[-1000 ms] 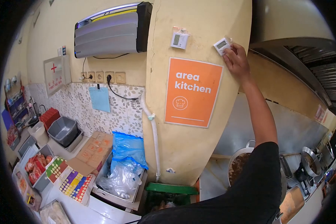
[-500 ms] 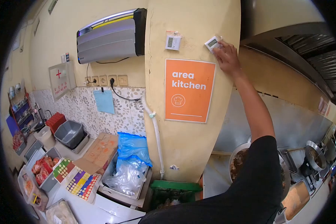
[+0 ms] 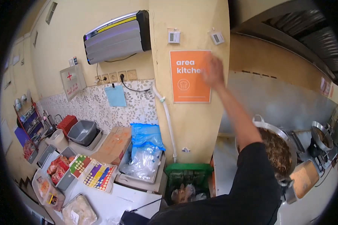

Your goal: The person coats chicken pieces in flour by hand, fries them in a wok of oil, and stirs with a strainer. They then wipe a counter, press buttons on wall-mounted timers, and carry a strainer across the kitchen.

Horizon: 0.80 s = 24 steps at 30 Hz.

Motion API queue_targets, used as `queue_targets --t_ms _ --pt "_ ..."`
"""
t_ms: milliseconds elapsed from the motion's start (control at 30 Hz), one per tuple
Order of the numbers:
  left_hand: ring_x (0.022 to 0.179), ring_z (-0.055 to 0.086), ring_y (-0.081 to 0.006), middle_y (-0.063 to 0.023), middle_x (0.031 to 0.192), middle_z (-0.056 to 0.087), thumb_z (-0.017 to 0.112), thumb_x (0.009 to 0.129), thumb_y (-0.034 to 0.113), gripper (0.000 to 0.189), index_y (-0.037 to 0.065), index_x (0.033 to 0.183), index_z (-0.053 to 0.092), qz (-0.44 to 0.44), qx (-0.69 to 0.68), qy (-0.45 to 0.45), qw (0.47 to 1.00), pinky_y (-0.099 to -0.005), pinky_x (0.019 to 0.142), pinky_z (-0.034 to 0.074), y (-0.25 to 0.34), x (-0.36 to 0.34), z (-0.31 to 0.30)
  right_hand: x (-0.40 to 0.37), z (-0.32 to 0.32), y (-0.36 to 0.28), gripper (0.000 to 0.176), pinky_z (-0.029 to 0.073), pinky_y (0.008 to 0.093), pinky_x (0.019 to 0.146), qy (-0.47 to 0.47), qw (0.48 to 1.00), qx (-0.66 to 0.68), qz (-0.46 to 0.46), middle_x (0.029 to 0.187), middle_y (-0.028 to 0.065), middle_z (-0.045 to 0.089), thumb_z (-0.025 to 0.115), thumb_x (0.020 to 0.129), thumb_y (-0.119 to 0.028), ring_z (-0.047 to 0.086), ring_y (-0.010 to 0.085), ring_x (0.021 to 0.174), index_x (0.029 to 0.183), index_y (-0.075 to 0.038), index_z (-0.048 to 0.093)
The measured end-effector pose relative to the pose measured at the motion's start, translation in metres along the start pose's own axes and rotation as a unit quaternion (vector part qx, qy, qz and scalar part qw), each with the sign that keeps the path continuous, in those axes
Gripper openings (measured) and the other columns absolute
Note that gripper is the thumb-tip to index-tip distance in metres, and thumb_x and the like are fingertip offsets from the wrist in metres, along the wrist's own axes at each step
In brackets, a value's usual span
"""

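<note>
My right hand [image 3: 215,71], smeared by motion, is raised in front of the right edge of an orange "area kitchen" sign [image 3: 190,84]. Its fingers are too blurred to make out. Just above it, a small white digital timer [image 3: 217,38] hangs slightly tilted on the cream pillar, apart from the hand. A second white timer [image 3: 174,36] hangs to its left, above the sign. My left hand is out of view.
On the right, a large pan of dark food [image 3: 276,150] stands beside a rectangular tray [image 3: 304,179]. Below the pillar is a green bin [image 3: 187,167]. To the left, a tray holds plastic bags [image 3: 144,159], near a cardboard box [image 3: 114,144] and a grey tub [image 3: 82,132].
My right hand has come off the right timer and dropped down in front of the sign. That timer now hangs free. The view has tilted down, showing more of the pan and bin.
</note>
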<state>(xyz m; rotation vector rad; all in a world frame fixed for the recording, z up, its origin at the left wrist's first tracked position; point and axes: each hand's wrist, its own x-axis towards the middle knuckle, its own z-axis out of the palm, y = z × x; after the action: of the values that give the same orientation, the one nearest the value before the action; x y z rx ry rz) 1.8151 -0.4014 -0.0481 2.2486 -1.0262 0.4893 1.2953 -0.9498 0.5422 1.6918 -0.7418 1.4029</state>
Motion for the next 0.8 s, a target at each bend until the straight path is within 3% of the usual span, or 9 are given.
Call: queue_targets --t_ms 100,133,167,200,267,333,567,700,800 --pt "0.08 0.066 -0.0286 -0.0159 0.084 0.068 0.06 0.094 0.018 0.026 -0.007 0.096 0.067 0.002 -0.079 -0.023 0.997 -0.036 0.072 0.051 -0.001 -0.003 -0.018 -0.159 -0.02 -0.147 0.049 0.041 0.0425 0.104 -0.14 0.944 0.262 0.143 0.126 0.0176 0.055 0.069 0.084 -0.015 0.052 0.034 0.121 0.128 -0.007 0.05" --pt "0.08 0.066 -0.0285 -0.0159 0.084 0.068 0.06 0.094 0.017 0.026 -0.007 0.095 0.067 -0.003 -0.112 -0.033 0.993 -0.0358 0.071 0.052 -0.001 -0.004 -0.025 -0.226 -0.035 -0.209 0.042 0.046 0.0405 0.097 -0.309 0.831 0.321 0.334 0.118 0.0142 0.06 0.07 0.084 -0.017 0.058 0.0295 0.114 0.122 -0.006 0.054" --pt "0.08 0.066 -0.0283 -0.0158 0.084 0.068 0.06 0.094 0.017 0.026 -0.007 0.095 0.067 -0.004 -0.153 -0.049 0.987 -0.0356 0.071 0.052 0.002 -0.008 -0.028 -0.229 -0.08 -0.269 0.034 0.05 0.0395 0.089 -0.514 0.744 0.291 0.312 0.108 0.0091 0.064 0.071 0.086 -0.019 0.063 0.0247 0.101 0.116 -0.006 0.059" --pt "0.079 0.066 -0.0282 -0.0158 0.084 0.068 0.06 0.094 0.017 0.026 -0.007 0.095 0.067 -0.014 -0.202 -0.072 0.977 -0.0355 0.071 0.052 0.004 -0.009 -0.032 -0.299 -0.098 -0.312 0.027 0.052 0.0367 0.084 -0.398 0.749 0.475 0.235 0.103 0.0061 0.066 0.069 0.09 -0.021 0.064 0.0198 0.093 0.111 -0.005 0.062" --pt "0.079 0.066 -0.028 -0.0157 0.083 0.068 0.061 0.094 0.017 0.025 -0.007 0.095 0.067 -0.045 -0.313 -0.147 0.937 -0.0351 0.07 0.052 0.019 -0.013 -0.035 -0.36 -0.164 -0.392 0.03 0.05 0.0308 0.089 -0.505 0.491 0.552 0.447 0.113 0.0061 0.062 0.066 0.094 -0.019 0.06 0.0124 0.103 0.119 -0.004 0.058" --pt "0.078 0.066 -0.0211 -0.0104 0.076 0.067 0.063 0.093 0.013 0.02 -0.007 0.09 0.067 -0.091 -0.441 -0.244 0.859 -0.0325 0.072 0.053 0.047 -0.022 -0.028 -0.436 -0.205 -0.444 0.037 0.048 0.0314 0.095 -0.46 0.37 0.623 0.513 0.121 0.0064 0.058 0.066 0.094 -0.015 0.058 0.0138 0.11 0.127 -0.004 0.053" --pt "0.087 0.066 -0.016 -0.0094 0.092 0.069 0.065 0.086 0.008 0.016 -0.002 0.098 0.066 0.217 -0.44 -0.558 0.669 -0.0317 0.075 0.052 0.177 -0.013 -0.074 -0.417 -0.313 -0.456 0.065 0.044 0.033 0.101 -0.371 0.325 0.659 0.568 0.135 0.0063 0.05 0.066 0.092 -0.008 0.052 0.0153 0.121 0.146 -0.007 0.03" --pt "0.092 0.068 -0.0213 -0.0108 0.103 0.07 0.061 0.088 0.011 0.027 0.002 0.113 0.062 0.364 -0.417 -0.634 0.539 -0.0339 0.081 0.054 0.247 -0.026 -0.114 -0.399 -0.358 -0.432 0.024 0.05 0.0289 0.085 -0.309 0.424 0.552 0.648 0.106 0.0027 0.066 0.062 0.093 -0.004 0.061 0.0103 0.098 0.117 -0.003 0.059" --pt "0.096 0.069 -0.0267 -0.0132 0.107 0.069 0.054 0.091 0.013 0.032 0.003 0.122 0.057 0.068 -0.583 -0.717 0.375 -0.0403 0.085 0.056 0.292 -0.071 -0.144 -0.397 -0.414 -0.402 0.022 0.051 0.0278 0.083 -0.135 0.45 0.486 0.737 0.101 -0.0006 0.066 0.061 0.094 -0.002 0.061 0.0088 0.092 0.115 -0.005 0.061"
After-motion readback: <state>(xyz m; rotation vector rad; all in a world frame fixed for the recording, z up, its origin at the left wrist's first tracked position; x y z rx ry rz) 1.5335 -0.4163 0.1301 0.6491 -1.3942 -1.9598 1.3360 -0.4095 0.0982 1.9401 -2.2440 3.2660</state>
